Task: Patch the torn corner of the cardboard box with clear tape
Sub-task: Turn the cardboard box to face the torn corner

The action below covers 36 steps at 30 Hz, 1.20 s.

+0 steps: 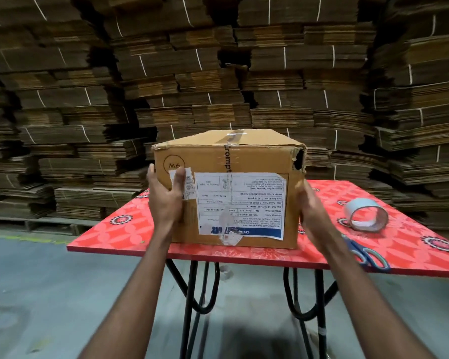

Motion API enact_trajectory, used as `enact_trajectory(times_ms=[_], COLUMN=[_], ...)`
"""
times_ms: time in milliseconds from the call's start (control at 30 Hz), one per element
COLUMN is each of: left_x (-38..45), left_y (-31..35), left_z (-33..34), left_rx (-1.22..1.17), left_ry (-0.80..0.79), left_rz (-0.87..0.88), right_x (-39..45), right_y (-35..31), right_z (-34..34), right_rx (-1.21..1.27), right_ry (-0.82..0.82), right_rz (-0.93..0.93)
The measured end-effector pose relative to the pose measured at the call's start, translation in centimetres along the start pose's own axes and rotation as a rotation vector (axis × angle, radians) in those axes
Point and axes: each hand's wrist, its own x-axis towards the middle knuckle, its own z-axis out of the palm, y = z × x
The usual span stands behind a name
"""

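Cardboard box upright on red patterned table, held between both hands. Left hand flat on left side, thumb over front face; right hand fingers straight, pressed on right side. Torn corner top right, ragged hole. Upside-down label on front. Tape roll and blue-handled scissors right of box, apart.

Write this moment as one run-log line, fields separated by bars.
left hand on cardboard box | right hand on box side | torn corner unpatched | tape roll, scissors on table
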Motion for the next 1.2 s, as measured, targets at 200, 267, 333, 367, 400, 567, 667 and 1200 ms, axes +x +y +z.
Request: enact_trajectory(times_ms=[200,267,333,367,400,567,667,1200], left_x=[0.4,0.6,0.7,0.7,0.9,2.1,2.5,0.7], left_y=[0.0,0.1,0.0,0.0,-0.2,-1.1,-1.3,-1.3], left_z=[0.9,1.4,1.8,1.9,2.0,1.7,1.4,2.4], left_rx=[-0.049,-0.036,-0.028,-0.028,-0.027,-0.032,-0.02,0.06], left_ry=[-0.028,-0.052,-0.061,-0.064,-0.061,-0.039,-0.022,0.093], left_rz=[-0.055,-0.057,-0.05,-0.048,-0.047,-0.053,-0.064,-0.013], right_x=[1.4,1.9,2.1,2.2,2.3,2.7,3.0,3.9], right_y=[2.2,2.2,2.3,2.3,2.3,2.4,2.4,2.6], right_z=[0.2,0.0,0.0,-0.1,-0.2,0.8,1.7,0.4], right_rx=[-0.024,-0.014,-0.015,-0.02,-0.021,-0.027,-0.031,-0.103], right_ry=[0.06,0.059,0.066,0.058,0.047,0.03,0.035,0.003], right_rz=[-0.044,-0.031,-0.029,-0.03,-0.033,-0.013,0.013,0.033])
